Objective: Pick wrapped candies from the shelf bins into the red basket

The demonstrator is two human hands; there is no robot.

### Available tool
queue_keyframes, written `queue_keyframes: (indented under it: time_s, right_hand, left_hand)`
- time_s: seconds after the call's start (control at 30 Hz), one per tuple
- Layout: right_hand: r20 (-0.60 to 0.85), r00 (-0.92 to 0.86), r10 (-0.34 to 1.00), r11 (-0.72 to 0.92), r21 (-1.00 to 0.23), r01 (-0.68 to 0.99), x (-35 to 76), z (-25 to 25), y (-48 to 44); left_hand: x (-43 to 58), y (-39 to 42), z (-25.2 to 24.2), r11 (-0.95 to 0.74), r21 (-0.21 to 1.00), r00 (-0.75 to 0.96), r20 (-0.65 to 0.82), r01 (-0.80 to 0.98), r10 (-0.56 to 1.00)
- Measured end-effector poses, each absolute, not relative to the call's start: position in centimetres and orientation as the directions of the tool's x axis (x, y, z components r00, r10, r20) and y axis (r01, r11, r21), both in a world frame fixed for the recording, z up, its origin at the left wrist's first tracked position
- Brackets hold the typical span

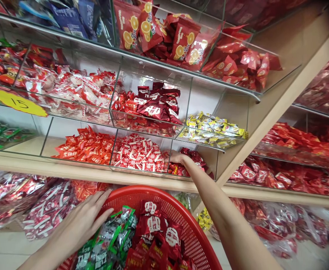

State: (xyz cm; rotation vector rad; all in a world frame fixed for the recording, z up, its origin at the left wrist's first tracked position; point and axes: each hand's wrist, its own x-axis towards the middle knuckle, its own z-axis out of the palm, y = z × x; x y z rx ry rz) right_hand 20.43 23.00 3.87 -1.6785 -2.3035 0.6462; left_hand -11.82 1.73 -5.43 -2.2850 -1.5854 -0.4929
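My left hand grips the rim of a red plastic basket, its thumb toward the inside and the fingers along the edge. Green-wrapped candies lie in the left of the basket, and dark red packets with white labels in the right. My right hand reaches into the bottom shelf, by the divider between the red-and-white candies and a bin of dark red candies. Its fingertips are hidden, so what they hold, if anything, does not show.
Clear dividers and front panels split the shelves into bins. Orange-red candies are left of the red-and-white ones; yellow candies lie above my right hand. A wooden upright stands at the right. Bagged candies lie beneath the bottom shelf.
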Motion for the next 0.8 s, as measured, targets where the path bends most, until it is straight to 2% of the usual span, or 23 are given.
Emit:
queue_keyframes:
  time_s: [0.1,0.3,0.6,0.8]
  right_hand:
    - [-0.074,-0.441,0.894,0.301,-0.63,0.716,20.9,3.8,23.1]
    - [0.006,-0.394,0.919,0.228,-0.824,0.519,21.7,3.3,23.1]
    - [-0.003,-0.383,0.924,0.169,-0.895,0.414,21.8,3.0,23.2]
    - [-0.014,-0.356,0.934,0.123,-0.926,0.358,22.4,2.4,23.6]
  left_hand:
    - [-12.0,1.7,-5.8,-0.327,-0.038,0.311,0.427,0.944,0.849]
    - [-11.9,1.8,-5.8,-0.329,-0.089,0.331,0.461,0.94,0.823]
    - [-11.7,1.7,-5.4,-0.337,-0.213,0.398,0.55,0.917,0.735]
    - [-11.7,1.6,-5.2,-0.339,-0.129,0.357,0.497,0.932,0.791]
